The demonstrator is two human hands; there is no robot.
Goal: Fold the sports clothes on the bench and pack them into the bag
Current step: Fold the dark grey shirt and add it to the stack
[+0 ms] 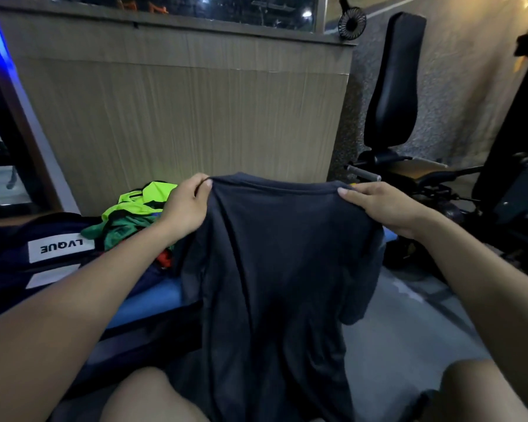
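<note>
Above the blue bench (153, 295), a dark navy shirt (275, 284) of thin, matte knit hangs full length, its hem cut off at the lower frame edge between the person's knees. The left hand (186, 205) pinches the top edge at one shoulder, thumb over curled fingers; the right hand (387, 205) pinches the opposite shoulder, thumb lying flat on the fabric. The top hem stretches nearly straight between both grips. Left of the shirt, a crumpled pile of neon-green and dark-green clothes (134, 214) lies on the bench, touching a navy bag (28, 260) with a white label. The bag's opening is not discernible. The shirt hides the bench's right portion. Grey floor (409, 330) lies open to the right, bounded by black gym equipment (390, 95).
</note>
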